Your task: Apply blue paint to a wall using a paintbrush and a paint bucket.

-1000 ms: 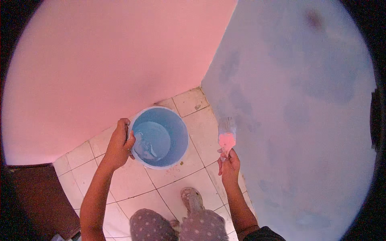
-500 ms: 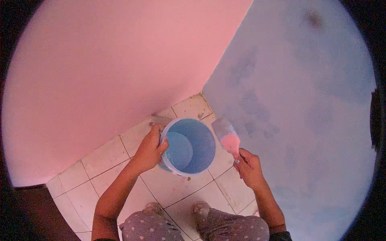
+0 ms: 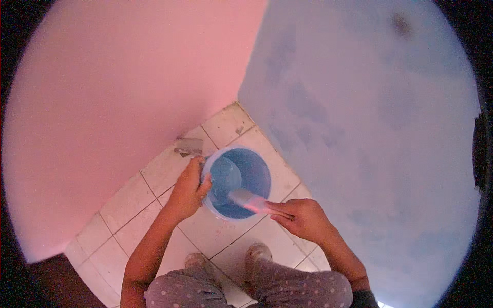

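Note:
A round blue bucket [image 3: 257, 174] hangs tilted above the floor, its mouth toward me. My left hand [image 3: 189, 190] is closed on its left rim, thumb over the edge. Pale blue paint, or liquid of that colour, shows at the bottom. My right hand [image 3: 300, 218] grips the handle of a paintbrush [image 3: 251, 201], whose pink-stained body crosses the bucket's lower right rim. The bristles point left into the bucket; whether they touch the paint I cannot tell.
A pink wall [image 3: 138, 82] rises on the left, and a blotchy pale blue wall [image 3: 370, 143] on the right; they meet in a corner ahead. A flat greyish piece [image 3: 191, 147] lies on the tiled floor [image 3: 128, 220] by the pink wall. My feet [image 3: 259, 251] stand below the bucket.
My right hand has brought the paintbrush from beside the blue wall leftward, over the bucket's mouth. The bucket has shifted slightly left, and the view has turned a little.

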The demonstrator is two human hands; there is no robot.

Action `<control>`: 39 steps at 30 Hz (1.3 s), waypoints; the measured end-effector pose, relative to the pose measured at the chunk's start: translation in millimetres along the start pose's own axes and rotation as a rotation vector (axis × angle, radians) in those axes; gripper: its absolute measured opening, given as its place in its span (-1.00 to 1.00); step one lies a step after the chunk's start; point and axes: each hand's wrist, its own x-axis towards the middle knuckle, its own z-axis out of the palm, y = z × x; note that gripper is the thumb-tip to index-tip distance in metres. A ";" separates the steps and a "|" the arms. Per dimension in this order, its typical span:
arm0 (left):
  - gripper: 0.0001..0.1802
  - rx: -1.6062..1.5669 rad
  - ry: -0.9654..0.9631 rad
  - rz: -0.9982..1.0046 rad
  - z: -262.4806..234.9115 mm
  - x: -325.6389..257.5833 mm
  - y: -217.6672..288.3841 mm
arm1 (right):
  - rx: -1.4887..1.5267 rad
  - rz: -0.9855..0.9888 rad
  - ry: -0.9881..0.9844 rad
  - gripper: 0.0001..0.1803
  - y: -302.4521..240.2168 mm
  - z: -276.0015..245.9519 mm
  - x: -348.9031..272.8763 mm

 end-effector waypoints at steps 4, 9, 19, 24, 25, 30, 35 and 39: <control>-0.66 0.387 0.126 0.200 -16.5 -10.7 -6.2 | -0.224 -0.096 -0.191 -0.68 -12.0 4.3 -7.0; -0.63 0.096 0.127 -0.036 -22.0 -22.8 4.2 | -0.300 -0.136 -0.137 -0.69 -4.6 7.5 -22.6; -0.67 0.244 0.154 0.082 -23.1 -27.7 -12.1 | -0.476 -0.021 -0.184 -0.65 -11.8 -0.6 -60.7; -0.66 0.023 0.152 -0.085 -24.2 -35.4 2.9 | -0.645 0.185 0.098 -0.51 51.4 45.5 -90.1; -0.66 0.027 0.150 -0.088 -24.0 -36.6 4.6 | -0.640 0.187 0.096 -0.51 68.5 55.6 -86.5; -0.68 -0.015 0.124 -0.076 -14.3 -34.2 4.8 | -0.939 0.349 0.237 -0.55 152.1 70.1 -54.9; -0.68 -0.002 0.124 -0.102 -22.4 -42.5 -2.7 | -1.050 0.412 0.238 -0.58 157.3 74.8 -71.3; -0.67 -0.008 0.121 -0.146 -26.3 -51.5 -14.3 | -0.913 0.603 0.206 -0.58 128.7 87.7 -101.5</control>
